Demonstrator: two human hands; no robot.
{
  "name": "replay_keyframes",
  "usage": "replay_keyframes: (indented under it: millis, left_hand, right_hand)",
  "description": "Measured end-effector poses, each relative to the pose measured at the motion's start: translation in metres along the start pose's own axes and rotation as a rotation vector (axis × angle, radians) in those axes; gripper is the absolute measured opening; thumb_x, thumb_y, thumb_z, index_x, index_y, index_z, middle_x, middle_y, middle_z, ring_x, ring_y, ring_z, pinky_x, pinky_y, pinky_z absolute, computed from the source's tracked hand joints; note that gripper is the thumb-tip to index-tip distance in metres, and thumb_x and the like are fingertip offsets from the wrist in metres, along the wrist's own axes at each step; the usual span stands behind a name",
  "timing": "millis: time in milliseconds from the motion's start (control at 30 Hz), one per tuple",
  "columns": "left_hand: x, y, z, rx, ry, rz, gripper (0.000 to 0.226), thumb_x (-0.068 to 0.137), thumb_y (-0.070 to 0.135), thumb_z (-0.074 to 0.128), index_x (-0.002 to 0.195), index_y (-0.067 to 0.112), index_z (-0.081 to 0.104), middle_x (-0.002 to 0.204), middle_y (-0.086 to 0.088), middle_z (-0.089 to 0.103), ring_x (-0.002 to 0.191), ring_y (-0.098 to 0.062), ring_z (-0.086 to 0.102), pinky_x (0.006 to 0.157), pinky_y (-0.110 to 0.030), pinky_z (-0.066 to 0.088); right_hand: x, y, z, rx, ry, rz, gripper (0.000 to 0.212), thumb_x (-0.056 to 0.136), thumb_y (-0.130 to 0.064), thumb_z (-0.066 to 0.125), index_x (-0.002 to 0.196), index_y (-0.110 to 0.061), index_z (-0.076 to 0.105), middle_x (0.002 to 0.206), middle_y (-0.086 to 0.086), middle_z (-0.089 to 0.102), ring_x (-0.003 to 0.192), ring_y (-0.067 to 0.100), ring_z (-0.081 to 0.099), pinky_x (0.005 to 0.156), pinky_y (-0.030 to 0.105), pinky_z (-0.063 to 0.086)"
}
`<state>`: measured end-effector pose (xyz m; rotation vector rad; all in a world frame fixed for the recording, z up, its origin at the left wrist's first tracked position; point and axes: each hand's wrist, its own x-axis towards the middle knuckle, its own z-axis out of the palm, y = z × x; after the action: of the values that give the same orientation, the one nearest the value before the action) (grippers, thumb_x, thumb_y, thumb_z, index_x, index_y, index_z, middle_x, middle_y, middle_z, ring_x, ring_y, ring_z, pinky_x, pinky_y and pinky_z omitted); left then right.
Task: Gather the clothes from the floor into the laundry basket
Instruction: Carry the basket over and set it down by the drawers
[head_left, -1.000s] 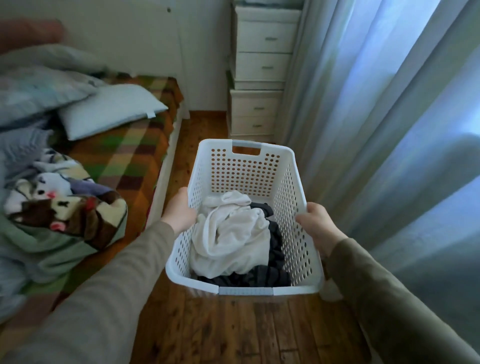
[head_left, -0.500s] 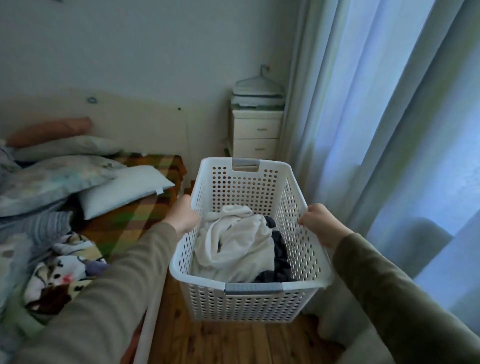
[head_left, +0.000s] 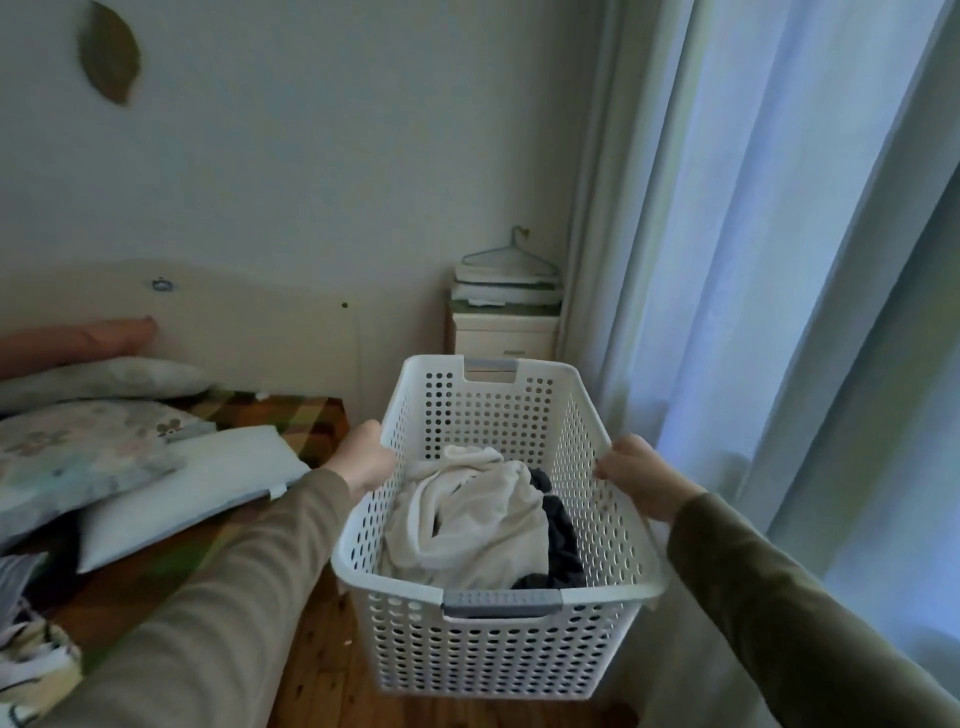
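I hold a white perforated laundry basket (head_left: 488, 644) in the air in front of me, above the wooden floor. My left hand (head_left: 363, 460) grips its left rim and my right hand (head_left: 636, 475) grips its right rim. Inside lie a crumpled white garment (head_left: 467, 519) and a dark grey garment (head_left: 558, 540) beneath and to the right of it. The basket has grey handles at the near and far ends.
A bed (head_left: 156, 561) with a plaid cover and several pillows (head_left: 176, 488) stands to the left. A white drawer unit (head_left: 504, 335) with folded items and a wire hanger is in the corner. Pale curtains (head_left: 779, 312) hang on the right. Wooden floor (head_left: 322, 670) shows below the basket.
The basket has been lifted higher off the floor with both hands, and the view has tilted up toward the wall and corner.
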<state>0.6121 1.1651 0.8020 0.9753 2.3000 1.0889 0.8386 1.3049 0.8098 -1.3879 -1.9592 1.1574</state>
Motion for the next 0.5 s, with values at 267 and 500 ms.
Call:
replay_keyframes:
  millis: [267, 500]
  left_hand:
    - [0.111, 0.025, -0.009, -0.005, 0.035, 0.001, 0.045, 0.089, -0.007, 0.037, 0.133, -0.003, 0.036, 0.138, -0.023, 0.044, 0.122, -0.036, 0.046, 0.087, -0.038, 0.043]
    - [0.232, 0.028, -0.026, -0.024, 0.011, 0.063, 0.045, 0.087, -0.011, 0.033, 0.131, -0.004, 0.038, 0.137, -0.024, 0.044, 0.124, -0.038, 0.044, 0.092, -0.042, 0.043]
  right_hand:
    - [0.106, -0.047, 0.006, -0.034, 0.020, -0.020, 0.012, 0.082, 0.009, 0.043, 0.075, 0.000, 0.044, 0.071, 0.011, 0.043, 0.079, 0.024, 0.047, 0.061, 0.036, 0.040]
    - [0.194, -0.085, 0.040, -0.021, 0.080, -0.002, 0.009, 0.085, 0.009, 0.042, 0.087, 0.003, 0.049, 0.066, 0.009, 0.047, 0.056, 0.019, 0.048, 0.051, 0.029, 0.042]
